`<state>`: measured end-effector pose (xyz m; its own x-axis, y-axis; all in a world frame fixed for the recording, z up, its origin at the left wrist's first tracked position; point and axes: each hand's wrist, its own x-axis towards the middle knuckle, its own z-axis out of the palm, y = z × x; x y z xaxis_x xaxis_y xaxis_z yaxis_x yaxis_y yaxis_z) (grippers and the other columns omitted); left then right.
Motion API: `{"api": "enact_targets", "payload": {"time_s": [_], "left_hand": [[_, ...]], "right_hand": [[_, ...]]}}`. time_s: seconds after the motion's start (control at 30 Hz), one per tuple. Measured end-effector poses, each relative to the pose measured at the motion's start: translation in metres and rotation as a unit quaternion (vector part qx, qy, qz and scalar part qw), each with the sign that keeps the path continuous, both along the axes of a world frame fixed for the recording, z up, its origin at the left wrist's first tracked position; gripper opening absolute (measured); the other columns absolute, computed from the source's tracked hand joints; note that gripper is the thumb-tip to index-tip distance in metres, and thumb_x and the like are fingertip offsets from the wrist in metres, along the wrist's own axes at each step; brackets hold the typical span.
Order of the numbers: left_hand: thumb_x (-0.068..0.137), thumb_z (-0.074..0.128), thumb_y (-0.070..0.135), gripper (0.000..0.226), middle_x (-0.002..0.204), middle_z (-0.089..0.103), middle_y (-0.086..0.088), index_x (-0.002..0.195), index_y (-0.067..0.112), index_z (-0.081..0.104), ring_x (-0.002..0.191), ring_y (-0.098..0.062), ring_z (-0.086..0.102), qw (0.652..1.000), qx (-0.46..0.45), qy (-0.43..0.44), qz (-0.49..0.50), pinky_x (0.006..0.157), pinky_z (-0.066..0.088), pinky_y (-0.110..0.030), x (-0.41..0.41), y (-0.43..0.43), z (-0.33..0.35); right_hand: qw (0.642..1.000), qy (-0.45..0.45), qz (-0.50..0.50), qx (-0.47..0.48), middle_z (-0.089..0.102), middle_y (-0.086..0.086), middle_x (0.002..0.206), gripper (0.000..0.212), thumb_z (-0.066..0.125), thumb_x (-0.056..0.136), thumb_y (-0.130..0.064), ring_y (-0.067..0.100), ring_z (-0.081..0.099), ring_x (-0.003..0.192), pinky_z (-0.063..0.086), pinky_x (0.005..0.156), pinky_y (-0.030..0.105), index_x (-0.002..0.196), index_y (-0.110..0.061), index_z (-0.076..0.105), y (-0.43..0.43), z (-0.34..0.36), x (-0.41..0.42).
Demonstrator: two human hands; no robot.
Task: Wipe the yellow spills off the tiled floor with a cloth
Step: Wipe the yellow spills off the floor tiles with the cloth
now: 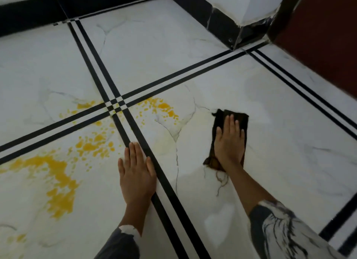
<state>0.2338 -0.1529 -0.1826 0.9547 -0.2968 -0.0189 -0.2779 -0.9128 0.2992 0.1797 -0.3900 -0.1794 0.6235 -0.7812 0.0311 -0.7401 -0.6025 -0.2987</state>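
Note:
A dark brown cloth (237, 116) lies flat on the white marble-look tiled floor (154, 52), right of centre. My right hand (229, 141) presses flat on top of it, fingers together. Loose threads trail from the cloth's near edge. My left hand (136, 173) rests palm down on the bare floor beside a double black tile stripe (166, 181), holding nothing. Yellow spills spread to the left: a large smear (56, 181) at lower left, droplets (92, 144) above it, and splashes (164, 107) near the crossing of the stripes. A faint yellowish film (164, 143) lies between the hands.
Black skirting (31, 13) runs along the far wall. A wall corner with dark skirting (231, 31) juts in at top right, next to a dark red panel (318, 36). More black stripes (309, 98) cross the floor at right.

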Motion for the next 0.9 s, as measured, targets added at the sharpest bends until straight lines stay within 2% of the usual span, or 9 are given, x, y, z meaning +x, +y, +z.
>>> {"api": "enact_targets", "payload": {"time_s": [0.13,0.17,0.3,0.33,0.43,0.53,0.7,0.8,0.9], "left_hand": [[0.091,0.003,0.044,0.066,0.158,0.003,-0.003,0.149,0.013,0.004,0.144,-0.013,-0.003,1.000,-0.004,0.004,-0.005,0.117,-0.003,-0.035,-0.001,0.000,0.002],[0.091,0.004,0.044,0.066,0.158,0.004,-0.003,0.149,0.013,0.004,0.144,-0.013,-0.003,1.000,-0.005,0.004,-0.006,0.117,-0.002,-0.035,-0.001,0.000,0.001],[0.091,0.005,0.045,0.066,0.158,0.006,-0.004,0.149,0.012,0.006,0.145,-0.015,0.000,1.000,-0.007,0.001,-0.001,0.118,-0.001,-0.036,0.000,0.001,-0.001],[0.091,0.005,0.044,0.067,0.158,0.006,-0.004,0.149,0.012,0.006,0.145,-0.016,0.001,1.000,-0.006,0.001,-0.002,0.117,-0.001,-0.036,0.000,0.000,-0.001],[0.091,0.004,0.043,0.067,0.158,0.008,-0.005,0.149,0.011,0.007,0.145,-0.017,0.003,1.000,0.001,0.010,-0.002,0.117,0.000,-0.037,-0.002,-0.003,0.004],[0.083,-0.007,0.050,0.075,0.158,0.003,-0.003,0.148,0.013,-0.001,0.145,-0.016,-0.001,1.000,0.010,0.025,-0.002,0.118,-0.002,-0.037,-0.002,-0.004,0.011],[0.084,0.002,0.053,0.075,0.158,0.003,-0.002,0.149,0.015,-0.001,0.145,-0.014,-0.001,0.999,0.020,0.005,-0.035,0.118,-0.004,-0.037,0.019,-0.008,0.007],[0.088,0.010,0.052,0.072,0.158,0.007,-0.002,0.149,0.016,0.004,0.145,-0.016,0.004,0.999,0.019,-0.005,-0.036,0.118,0.000,-0.038,0.021,-0.008,0.001],[0.089,0.013,0.052,0.071,0.158,0.009,-0.003,0.149,0.016,0.005,0.145,-0.017,0.005,0.999,0.016,-0.013,-0.037,0.117,-0.001,-0.037,0.022,-0.007,0.000]], "right_hand": [[0.977,0.035,0.207,-0.026,0.022,0.001,0.154,0.062,0.009,0.092,-0.043,0.018,0.021,0.142,0.014,0.114,0.036,0.146,-0.015,0.018,0.011,0.004,-0.030],[0.975,0.035,0.217,-0.022,0.022,0.000,0.154,0.062,0.009,0.092,-0.044,0.018,0.021,0.142,0.014,0.115,0.036,0.146,-0.016,0.018,-0.001,0.005,-0.028],[1.000,0.024,-0.002,0.008,0.017,0.005,0.156,0.056,0.015,0.098,-0.038,0.021,0.016,0.143,0.012,0.117,0.039,0.147,-0.011,0.014,-0.011,0.002,-0.027],[1.000,0.027,-0.009,-0.004,0.019,0.006,0.155,0.056,0.012,0.098,-0.038,0.022,0.019,0.142,0.014,0.116,0.040,0.146,-0.009,0.017,0.004,-0.001,-0.032],[0.988,0.035,0.150,-0.029,0.038,0.005,0.147,0.060,0.006,0.098,-0.041,0.021,0.038,0.134,0.022,0.111,0.035,0.142,-0.010,0.033,0.059,-0.001,-0.057],[0.961,0.062,0.269,-0.026,0.040,-0.001,0.145,0.057,0.009,0.098,-0.042,0.016,0.042,0.132,0.020,0.109,0.033,0.140,-0.016,0.038,0.076,0.003,-0.064],[0.976,0.023,0.214,-0.041,0.044,0.003,0.143,0.054,0.020,0.096,-0.038,0.020,0.045,0.130,0.023,0.108,0.035,0.138,-0.013,0.041,0.057,-0.002,-0.004],[0.992,0.018,0.129,-0.006,0.026,0.005,0.152,0.059,0.014,0.094,-0.040,0.022,0.027,0.140,0.014,0.115,0.039,0.145,-0.011,0.024,0.060,0.000,0.039],[0.979,0.030,0.203,-0.016,0.016,0.003,0.156,0.060,0.010,0.095,-0.042,0.020,0.016,0.143,0.008,0.116,0.038,0.147,-0.013,0.014,0.073,-0.002,0.061]]}}
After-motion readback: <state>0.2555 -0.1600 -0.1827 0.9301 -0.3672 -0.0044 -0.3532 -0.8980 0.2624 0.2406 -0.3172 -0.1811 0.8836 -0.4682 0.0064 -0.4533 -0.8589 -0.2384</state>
